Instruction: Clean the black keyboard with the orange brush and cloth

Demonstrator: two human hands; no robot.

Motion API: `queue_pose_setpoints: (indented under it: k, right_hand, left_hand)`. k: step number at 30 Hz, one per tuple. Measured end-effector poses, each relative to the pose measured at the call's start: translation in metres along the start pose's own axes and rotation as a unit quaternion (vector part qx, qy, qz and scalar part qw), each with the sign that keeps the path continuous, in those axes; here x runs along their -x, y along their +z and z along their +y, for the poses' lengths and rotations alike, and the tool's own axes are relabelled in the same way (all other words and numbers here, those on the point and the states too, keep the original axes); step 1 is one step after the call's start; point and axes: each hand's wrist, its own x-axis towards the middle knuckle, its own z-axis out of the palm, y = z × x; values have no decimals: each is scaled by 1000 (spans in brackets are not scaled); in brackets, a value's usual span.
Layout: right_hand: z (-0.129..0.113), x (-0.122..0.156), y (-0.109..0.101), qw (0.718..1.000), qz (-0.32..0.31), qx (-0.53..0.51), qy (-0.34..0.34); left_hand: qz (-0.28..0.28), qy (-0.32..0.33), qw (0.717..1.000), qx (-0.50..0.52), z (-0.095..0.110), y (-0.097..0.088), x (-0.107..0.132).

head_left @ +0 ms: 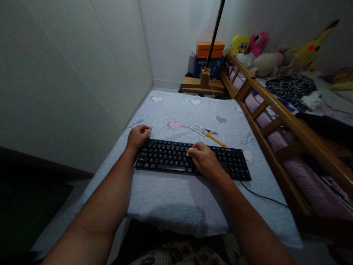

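Observation:
A black keyboard (168,154) lies flat on a cloth-covered table. My right hand (205,160) rests over its right-middle keys, fingers closed on a small beige pad (189,151) that touches the keys; whether it is sponge or folded cloth I cannot tell. At the keyboard's upper left corner is my left hand (138,138), its fingers curled and thumb against them; anything inside is hidden. Behind the keyboard lie a yellow-handled brush (215,138), a thin metal tool (191,129) and another slim tool with a dark part (211,131).
The light blue tablecloth (171,198) has heart patterns. A cable (264,197) runs from the keyboard to the right. Alongside stands a wooden bed rail (278,106), with plush toys and clothes behind. A wooden stand (202,86) and an orange box (210,49) are beyond the table; a pale panel (82,73) rises left.

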Motion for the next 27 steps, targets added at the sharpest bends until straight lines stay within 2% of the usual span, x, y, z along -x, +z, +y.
queue_pose_setpoints:
  k: [8,20,27]
  right_hand:
    - [-2,0,-3,999,-26,34,19]
    - [17,19,-21,997,11,74,28]
    - [7,9,-9,999,29,41,2]
  left_hand:
    - [-2,-2,1000,12,-4,2,1]
    - [-3,-17,1000,24,-4,2,0]
    - [2,-1,1000,8,0,0,1]
